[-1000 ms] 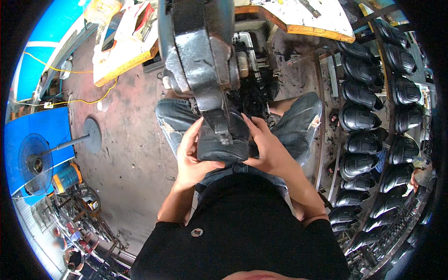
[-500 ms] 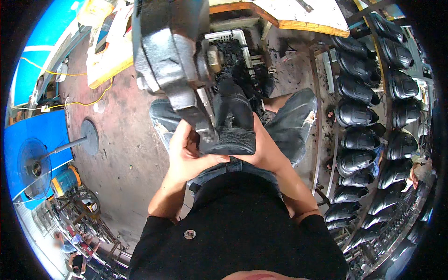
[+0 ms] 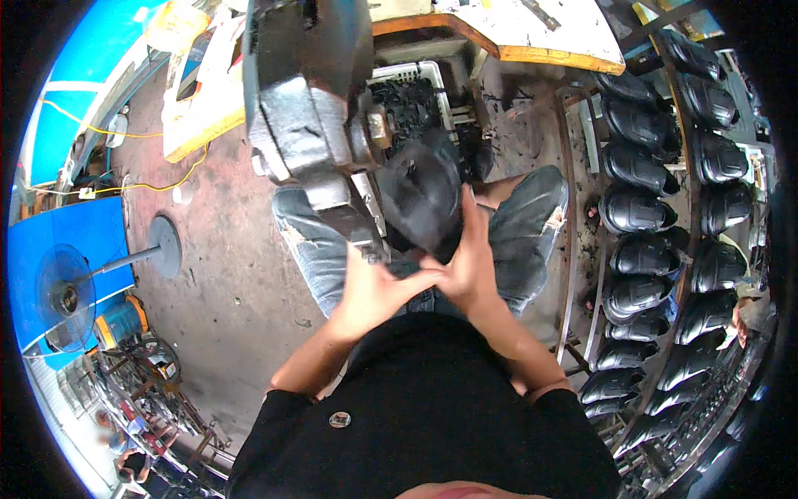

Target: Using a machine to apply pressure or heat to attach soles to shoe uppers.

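Observation:
A black shoe [image 3: 422, 195], smeared by motion, sits between my hands beside the head of a big dark metal machine [image 3: 299, 125]. My right hand [image 3: 470, 264] grips the shoe at its near right side. My left hand [image 3: 371, 289] is at the near left of the shoe, its thumb reaching across to the right hand. The left fingers pass behind the machine's narrow lower arm [image 3: 362, 224], so their hold on the shoe is partly hidden.
A white basket [image 3: 445, 91] with black scraps stands beyond the shoe. A white worktable [image 3: 549, 37] with a wooden edge lies at the back. Racks of black shoes [image 3: 636, 208] line the right. On the left are a standing fan [image 3: 71, 295] and a yellow cord [image 3: 195, 170].
The shoe has turned: its textured heel end faced me before, and now its rounded upper shows, blurred. My left hand has shifted right and nearer to me.

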`<state>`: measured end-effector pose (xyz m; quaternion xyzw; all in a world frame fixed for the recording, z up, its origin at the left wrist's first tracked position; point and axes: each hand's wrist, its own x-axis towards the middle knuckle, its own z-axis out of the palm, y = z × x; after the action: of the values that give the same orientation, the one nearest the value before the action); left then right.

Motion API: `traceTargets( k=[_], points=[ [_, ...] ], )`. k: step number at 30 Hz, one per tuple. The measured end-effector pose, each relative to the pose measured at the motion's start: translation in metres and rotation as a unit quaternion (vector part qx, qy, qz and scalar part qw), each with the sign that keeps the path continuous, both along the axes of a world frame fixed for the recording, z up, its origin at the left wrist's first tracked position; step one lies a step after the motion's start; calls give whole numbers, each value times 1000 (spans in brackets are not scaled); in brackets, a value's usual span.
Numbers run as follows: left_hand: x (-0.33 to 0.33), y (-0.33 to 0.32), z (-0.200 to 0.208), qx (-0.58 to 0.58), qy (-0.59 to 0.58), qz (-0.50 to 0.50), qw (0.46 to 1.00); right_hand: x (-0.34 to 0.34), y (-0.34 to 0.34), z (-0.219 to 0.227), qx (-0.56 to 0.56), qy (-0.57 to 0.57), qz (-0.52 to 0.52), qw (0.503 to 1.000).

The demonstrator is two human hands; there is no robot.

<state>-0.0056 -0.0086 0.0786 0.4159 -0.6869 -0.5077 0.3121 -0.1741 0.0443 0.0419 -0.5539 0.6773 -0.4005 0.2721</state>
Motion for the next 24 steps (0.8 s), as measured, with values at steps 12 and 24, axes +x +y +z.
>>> traceTargets(
  k=[12, 24],
  points=[
    [66, -65, 49, 308, 131, -233, 913, -32, -17, 46, -34, -507, 216, 834],
    [71, -119, 44, 362, 66, -387, 846, -7, -23, 43, 86, -750, 145, 640]
  ],
)
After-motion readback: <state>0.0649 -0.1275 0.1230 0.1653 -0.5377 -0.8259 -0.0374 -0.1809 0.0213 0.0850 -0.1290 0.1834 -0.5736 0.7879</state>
